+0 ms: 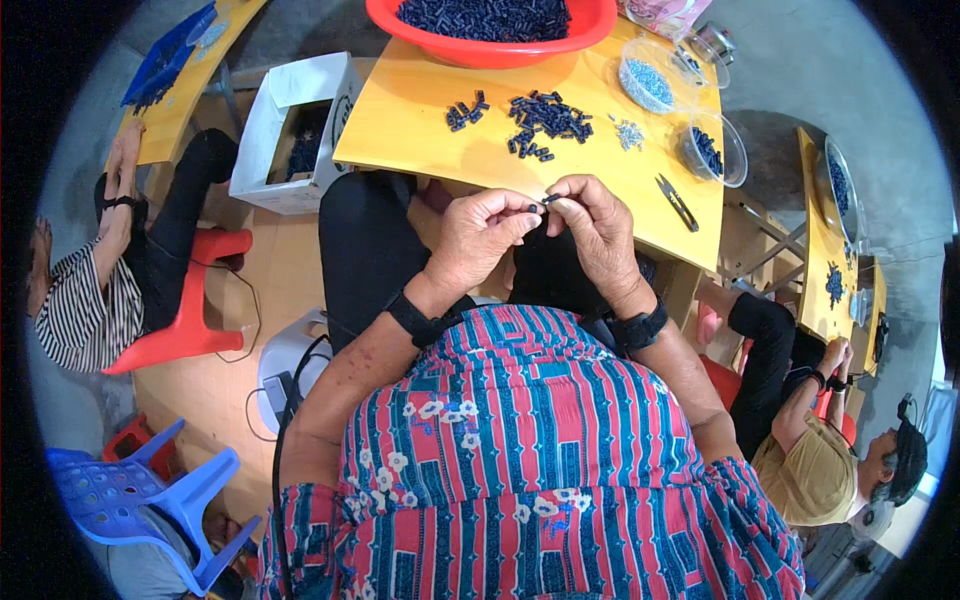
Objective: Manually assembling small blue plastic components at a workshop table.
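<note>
Just off the table's near edge, my two hands meet almost fingertip to fingertip. My left hand (476, 240) pinches a small dark piece (534, 209) between thumb and forefinger. Another small black piece (551, 198) is pinched in my right hand (597, 232), close beside the first. Whether the two pieces touch I cannot tell. Beyond my hands, a heap of short black tubular pieces (550, 118) lies on the yellow table (400, 120), with a smaller cluster (467, 111) to its left. Small silvery parts (628, 134) lie to the right of the heap.
A red basin (490, 52) full of black pieces stands at the back. On the right are tubs of silvery parts (648, 85) and black pieces (706, 151), plus thread snips (677, 203). A white box (290, 135) stands left. People sit at tables on both sides.
</note>
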A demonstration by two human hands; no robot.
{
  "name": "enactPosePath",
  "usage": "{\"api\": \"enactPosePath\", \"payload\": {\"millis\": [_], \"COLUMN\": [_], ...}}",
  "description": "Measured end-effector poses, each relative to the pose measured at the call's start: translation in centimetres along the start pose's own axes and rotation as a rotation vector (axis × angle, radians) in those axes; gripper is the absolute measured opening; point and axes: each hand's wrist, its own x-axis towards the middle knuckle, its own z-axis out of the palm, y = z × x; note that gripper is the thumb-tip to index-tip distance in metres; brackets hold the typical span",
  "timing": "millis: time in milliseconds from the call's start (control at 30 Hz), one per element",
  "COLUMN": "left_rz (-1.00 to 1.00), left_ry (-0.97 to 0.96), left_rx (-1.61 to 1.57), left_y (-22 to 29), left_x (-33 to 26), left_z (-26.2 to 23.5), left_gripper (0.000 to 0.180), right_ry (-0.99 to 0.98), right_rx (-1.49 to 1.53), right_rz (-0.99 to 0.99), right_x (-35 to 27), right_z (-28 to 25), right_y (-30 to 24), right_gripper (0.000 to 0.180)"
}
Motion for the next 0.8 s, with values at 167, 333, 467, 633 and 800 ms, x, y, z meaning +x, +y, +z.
{"api": "enactPosePath", "payload": {"millis": [167, 333, 467, 633, 800], "left_rz": [0.035, 0.067, 0.070, 0.098, 0.105], "left_ry": [0.008, 0.011, 0.002, 0.009, 0.026], "left_rx": [0.102, 0.113, 0.119, 0.178, 0.224], "left_y": [0.6, 0.8, 0.8, 0.6, 0.7], "left_x": [-0.8, -1.0, -1.2, -1.5, -1.5], "left_z": [0.5, 0.8, 1.2, 1.3, 1.4], "left_gripper": [0.015, 0.015, 0.014, 0.012, 0.012], "right_ry": [-0.034, -0.055, -0.053, -0.070, -0.085], "right_rx": [-0.031, -0.074, -0.073, -0.107, -0.131], "right_rz": [-0.011, -0.030, -0.033, -0.052, -0.068], "right_x": [-0.3, -0.5, -0.8, -1.2, -1.3], "right_z": [-0.2, -0.5, -0.7, -0.8, -0.9], "right_y": [0.0, 0.2, 0.0, 0.3, 0.2], "right_gripper": [0.008, 0.007, 0.007, 0.007, 0.006]}}
